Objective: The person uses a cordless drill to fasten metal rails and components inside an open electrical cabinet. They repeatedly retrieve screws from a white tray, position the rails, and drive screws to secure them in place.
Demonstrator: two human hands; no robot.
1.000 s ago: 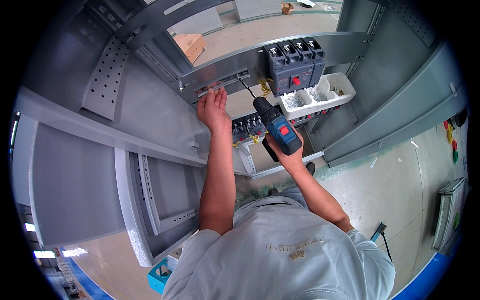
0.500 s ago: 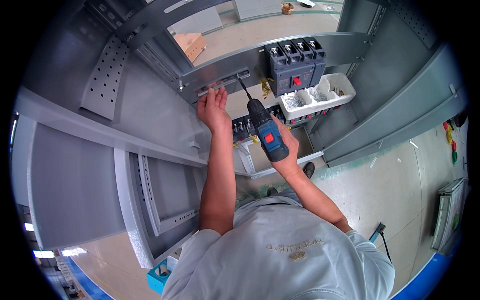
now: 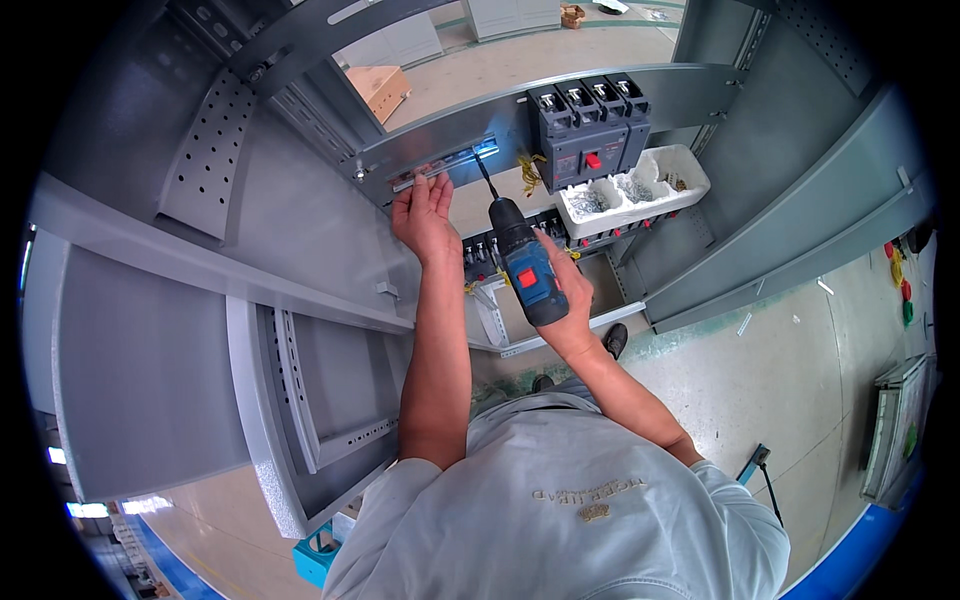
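Note:
My right hand (image 3: 570, 300) is wrapped round a blue and black cordless drill (image 3: 524, 262) with a red patch on its back. Its long bit (image 3: 486, 172) reaches forward to the right end of a short metal mounting rail (image 3: 448, 163), and a bluish light shines on that spot. With pinched fingers my left hand (image 3: 428, 218) grips the rail's left part against the grey crossbar (image 3: 385, 158). Whether a screw sits at the bit's tip is too small to tell. Just right of the rail, a dark circuit breaker (image 3: 590, 140) with a red switch is mounted on the crossbar.
A white foam tray (image 3: 640, 195) with small hardware hangs below the breaker. Beneath it runs a row of smaller breakers (image 3: 482, 255), with yellow ties (image 3: 530, 175) nearby. Grey cabinet walls (image 3: 310, 200) enclose both sides. A cardboard box (image 3: 380, 92) stands on the floor behind.
The drill's light has come on and brightens the rail and crossbar. My right hand and the drill have shifted slightly left; my left hand has barely moved.

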